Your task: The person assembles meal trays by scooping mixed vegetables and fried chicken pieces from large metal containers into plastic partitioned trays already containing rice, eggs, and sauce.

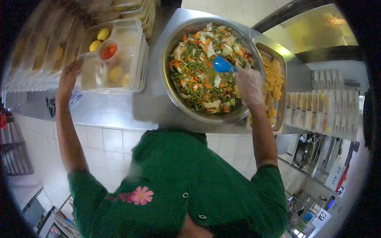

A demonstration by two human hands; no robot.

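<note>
My right hand [250, 85], in a clear glove, is closed round the handle of a blue serving spoon [222, 64]. The spoon's rounded head is over the chopped mixed vegetables [202, 79], among them carrot, green beans and cabbage, in a wide metal basin [171, 93]. My bare left hand [70, 73] is at the left edge of a stack of clear plastic meal trays [93, 77]; its fingers are dim and partly lost against that edge. In the top tray are two yellow round pieces [99, 39], a red sauce or relish [109, 51] and more pale food.
Right of the basin, a rectangular metal pan [282, 67] holds orange-brown food. Stacked filled containers [321, 109] stand at the counter's right end. More tray stacks [35, 51] crowd the left. The steel counter [107, 111] ends just before my body.
</note>
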